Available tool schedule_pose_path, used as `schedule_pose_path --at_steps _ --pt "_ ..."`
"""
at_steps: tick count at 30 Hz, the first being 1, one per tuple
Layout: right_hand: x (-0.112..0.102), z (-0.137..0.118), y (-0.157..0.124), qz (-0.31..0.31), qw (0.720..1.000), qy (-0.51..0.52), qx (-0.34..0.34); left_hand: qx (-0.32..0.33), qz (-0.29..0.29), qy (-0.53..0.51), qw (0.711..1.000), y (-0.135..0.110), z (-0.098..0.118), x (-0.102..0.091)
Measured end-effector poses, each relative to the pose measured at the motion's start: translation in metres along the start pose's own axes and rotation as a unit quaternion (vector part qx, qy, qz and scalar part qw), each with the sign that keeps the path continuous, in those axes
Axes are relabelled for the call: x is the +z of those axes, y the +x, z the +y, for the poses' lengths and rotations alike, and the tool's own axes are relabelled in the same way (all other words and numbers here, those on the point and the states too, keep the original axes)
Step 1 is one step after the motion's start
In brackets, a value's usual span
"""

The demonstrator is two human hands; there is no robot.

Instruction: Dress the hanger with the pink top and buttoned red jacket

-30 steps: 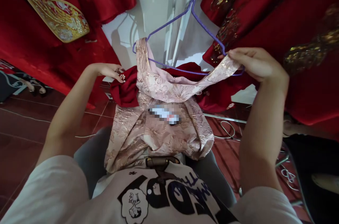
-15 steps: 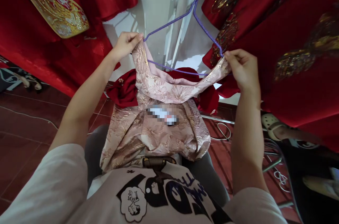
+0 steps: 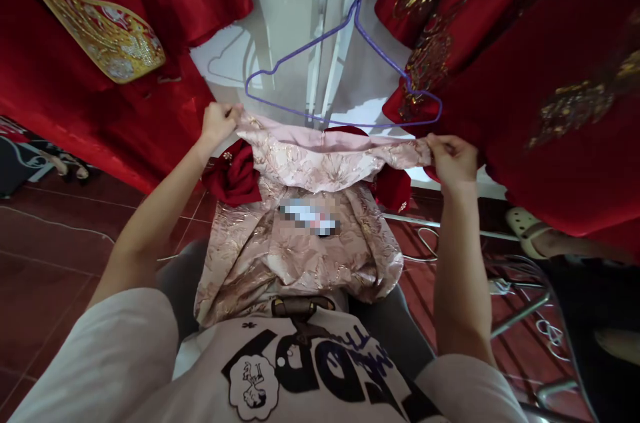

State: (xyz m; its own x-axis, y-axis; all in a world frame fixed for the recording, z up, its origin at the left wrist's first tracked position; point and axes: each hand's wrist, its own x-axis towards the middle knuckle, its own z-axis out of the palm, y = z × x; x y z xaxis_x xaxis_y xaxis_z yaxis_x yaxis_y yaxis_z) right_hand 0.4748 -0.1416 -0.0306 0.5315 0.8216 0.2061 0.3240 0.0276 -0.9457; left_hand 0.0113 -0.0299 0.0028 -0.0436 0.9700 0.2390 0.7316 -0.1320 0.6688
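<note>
Pink brocade dress (image 3: 305, 243) lies bunched on my lap, glossy and crumpled, with red bows (image 3: 235, 173) that seem sewn at its shoulders. Farther out, my left hand (image 3: 217, 123) and right hand (image 3: 453, 160) each have fingers pinched shut on a shoulder strap, stretching the neckline flat. A moment ago those straps sat on the purple wire hanger (image 3: 345, 76). It now hangs bare beyond them, so the dress is off. Red embroidered robes (image 3: 550, 110) hang behind.

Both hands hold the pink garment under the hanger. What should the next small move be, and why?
Probably lower the pink gold-patterned brocade garment toward the lap: left hand and right hand pinch its shoulders, stretched taut just below the purple wire hanger, which hangs bare, and the rest already lies bunched on the lap.
</note>
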Motion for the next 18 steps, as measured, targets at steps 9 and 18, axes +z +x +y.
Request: schedule_pose_path --at_steps 9,18 --pt "0.021 -0.036 -0.031 -0.135 0.979 -0.042 -0.146 0.357 -0.071 0.1 0.926 -0.05 0.056 0.059" --pt "0.013 -0.03 -0.027 0.12 0.952 -0.147 -0.242 0.394 -0.054 0.14 0.907 -0.069 0.109 0.161"
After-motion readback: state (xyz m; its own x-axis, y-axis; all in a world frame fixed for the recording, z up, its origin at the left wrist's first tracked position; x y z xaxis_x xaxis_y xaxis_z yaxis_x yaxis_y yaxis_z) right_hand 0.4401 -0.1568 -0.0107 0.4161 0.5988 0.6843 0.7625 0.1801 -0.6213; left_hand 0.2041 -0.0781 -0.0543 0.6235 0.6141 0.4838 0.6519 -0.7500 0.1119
